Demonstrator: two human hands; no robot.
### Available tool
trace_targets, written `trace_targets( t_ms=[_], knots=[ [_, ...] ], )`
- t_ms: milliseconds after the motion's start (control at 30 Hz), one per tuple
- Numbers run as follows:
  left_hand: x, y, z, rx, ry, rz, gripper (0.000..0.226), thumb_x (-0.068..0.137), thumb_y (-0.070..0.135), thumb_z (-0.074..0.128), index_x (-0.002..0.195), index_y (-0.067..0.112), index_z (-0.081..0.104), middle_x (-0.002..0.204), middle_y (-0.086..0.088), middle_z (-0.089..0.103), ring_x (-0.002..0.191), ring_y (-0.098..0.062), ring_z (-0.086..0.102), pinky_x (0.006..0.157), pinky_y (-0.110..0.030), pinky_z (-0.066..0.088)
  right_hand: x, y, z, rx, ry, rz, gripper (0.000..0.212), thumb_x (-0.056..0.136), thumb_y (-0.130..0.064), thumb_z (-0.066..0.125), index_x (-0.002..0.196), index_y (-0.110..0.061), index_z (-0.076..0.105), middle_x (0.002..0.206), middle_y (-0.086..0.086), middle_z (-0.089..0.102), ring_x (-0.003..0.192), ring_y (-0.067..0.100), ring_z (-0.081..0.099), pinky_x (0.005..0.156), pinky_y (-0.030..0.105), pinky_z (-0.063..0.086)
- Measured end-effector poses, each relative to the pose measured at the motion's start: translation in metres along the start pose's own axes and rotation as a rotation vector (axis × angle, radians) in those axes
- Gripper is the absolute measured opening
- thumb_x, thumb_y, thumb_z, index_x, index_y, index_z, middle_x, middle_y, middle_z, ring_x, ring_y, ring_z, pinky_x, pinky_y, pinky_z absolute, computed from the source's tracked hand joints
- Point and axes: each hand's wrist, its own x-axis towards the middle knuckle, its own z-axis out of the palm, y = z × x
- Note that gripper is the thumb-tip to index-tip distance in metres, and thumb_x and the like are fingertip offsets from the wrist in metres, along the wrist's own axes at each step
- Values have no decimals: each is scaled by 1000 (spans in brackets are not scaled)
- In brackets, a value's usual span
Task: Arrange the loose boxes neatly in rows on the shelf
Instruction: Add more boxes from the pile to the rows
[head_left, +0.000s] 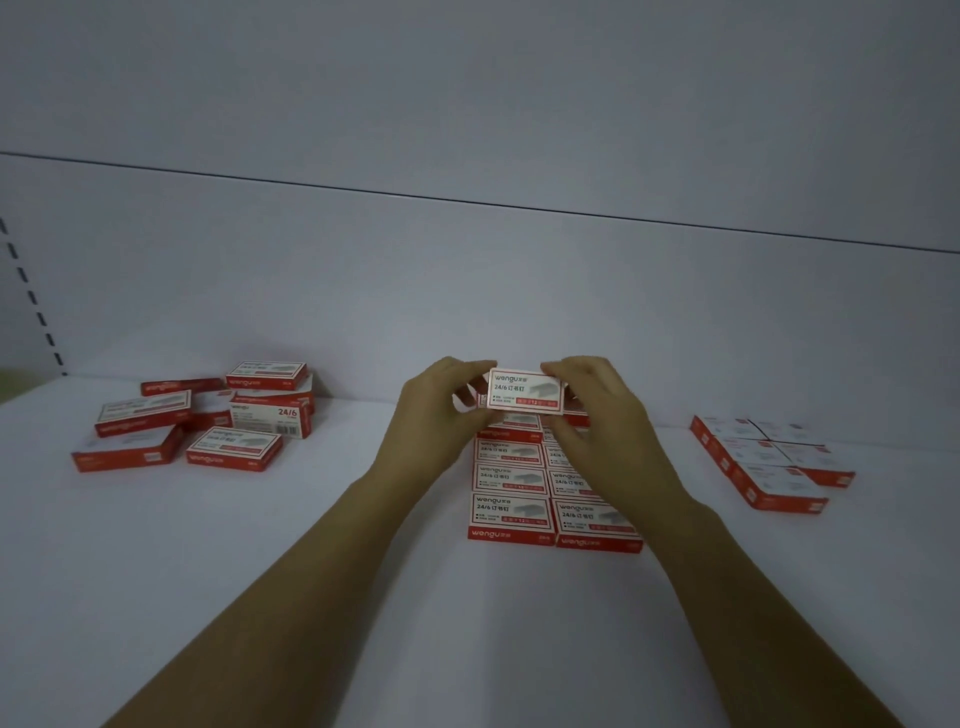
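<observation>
A jumble of loose boxes (208, 415) lies on the shelf (363, 597), well off from the left hand (431, 415), some stacked on others. Two touching columns of boxes (511, 499) run beneath and before the hands, and the held box (525, 391) hangs between left hand and right hand (602, 415) above their far end. A tight block of boxes (769, 462) sits well beyond the right hand.

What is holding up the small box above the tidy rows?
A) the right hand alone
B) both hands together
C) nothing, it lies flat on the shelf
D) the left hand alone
B: the left hand and the right hand each pinch one side of the raised box.
</observation>
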Motion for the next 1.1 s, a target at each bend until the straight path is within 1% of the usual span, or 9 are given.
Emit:
trace_targets(
  t_ms=[200, 367, 433, 567, 667, 767, 833, 967, 1100],
  knots=[
    [0, -5, 7, 15, -112, -64, 56, 78, 26, 73, 130, 23, 52, 94, 18, 52, 80, 4, 50, 63, -6, 35, 3, 14, -6, -157, -107, 62, 44, 90, -19, 58, 133, -20, 48, 132, -3, 49, 122, 13, 41, 96, 18, 26],
    [0, -14, 9, 71, -85, -156, 46, 82, 25, 70, 125, 19, 55, 98, 10, 53, 76, -1, 51, 62, -6, 33, 1, 31, -18, -149, -161, 225, 44, 88, -13, 60, 131, -15, 51, 129, 3, 52, 114, 18, 51, 98, 28, 39],
    [-1, -16, 11, 82, -95, -200, 40, 83, 26, 68, 121, 17, 57, 96, 9, 53, 73, -1, 50, 65, -11, 36, 0, 36, -21, -142, -178, 281, 44, 87, -12, 62, 130, -14, 53, 127, 4, 54, 109, 17, 54, 91, 24, 40],
    [-3, -18, 16, 40, -145, -301, 31, 86, 27, 65, 115, 16, 62, 94, 5, 58, 82, -11, 57, 73, -25, 47, -2, 45, -22, -150, -205, 325, 37, 85, -14, 66, 121, -16, 61, 115, 2, 65, 79, 4, 52, 60, 2, 32],
    [-6, -18, 18, -2, -187, -321, 27, 88, 23, 61, 114, 15, 64, 98, 1, 67, 87, -15, 64, 80, -29, 53, -2, 47, -17, -122, -213, 352, 34, 84, -17, 67, 118, -16, 63, 111, 1, 68, 69, -1, 50, 56, 1, 30],
    [-6, -19, 18, -33, -187, -324, 28, 90, 20, 60, 116, 14, 65, 103, -1, 70, 85, -14, 66, 78, -23, 51, -1, 49, -10, -80, -183, 388, 34, 81, -12, 68, 115, -13, 65, 111, 4, 66, 69, 1, 52, 56, 2, 34],
    [-5, -19, 18, -28, -178, -319, 29, 90, 19, 60, 117, 13, 65, 104, -1, 70, 81, -11, 64, 75, -18, 48, -1, 50, -7, -71, -149, 414, 32, 81, -11, 69, 113, -13, 66, 111, 7, 66, 72, 5, 54, 60, 3, 38],
    [-4, -19, 20, -26, -173, -321, 31, 89, 18, 61, 119, 12, 63, 105, -2, 70, 75, -8, 61, 68, -11, 45, -2, 50, -4, -99, -120, 424, 32, 82, -14, 68, 114, -13, 66, 114, 7, 65, 82, 8, 54, 80, 20, 45],
    [-4, -19, 22, -32, -172, -345, 31, 89, 18, 60, 119, 11, 63, 108, -3, 70, 75, -9, 62, 73, -15, 47, -3, 49, -3, -111, -122, 405, 33, 84, -14, 67, 116, -12, 65, 115, 7, 64, 85, 9, 57, 81, 20, 44]
  ],
)
